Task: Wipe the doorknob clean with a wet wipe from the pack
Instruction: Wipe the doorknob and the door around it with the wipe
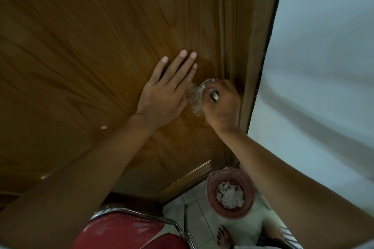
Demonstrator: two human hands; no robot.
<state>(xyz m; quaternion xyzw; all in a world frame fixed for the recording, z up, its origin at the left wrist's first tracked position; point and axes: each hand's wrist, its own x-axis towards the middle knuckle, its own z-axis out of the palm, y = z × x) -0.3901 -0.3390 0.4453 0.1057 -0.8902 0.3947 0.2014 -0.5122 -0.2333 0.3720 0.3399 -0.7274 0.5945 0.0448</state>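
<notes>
Door [101, 46]: brown, streaked wood grain. Doorknob [214, 95]: silver metal. Basket [212, 198]: reddish-pink, ribbed, holding white crumpled wipes [229, 194]; chair seat [121, 232] red; wall [323, 46] pale grey-blue.

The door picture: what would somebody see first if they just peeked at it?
First, two bare hands in the middle of a big brown wooden door: the left hand lies flat on the wood, and the right hand is wrapped around the shiny doorknob with a wet wipe bunched beside it. Next, down on the floor, a reddish basket with crumpled white wipes inside.
</notes>
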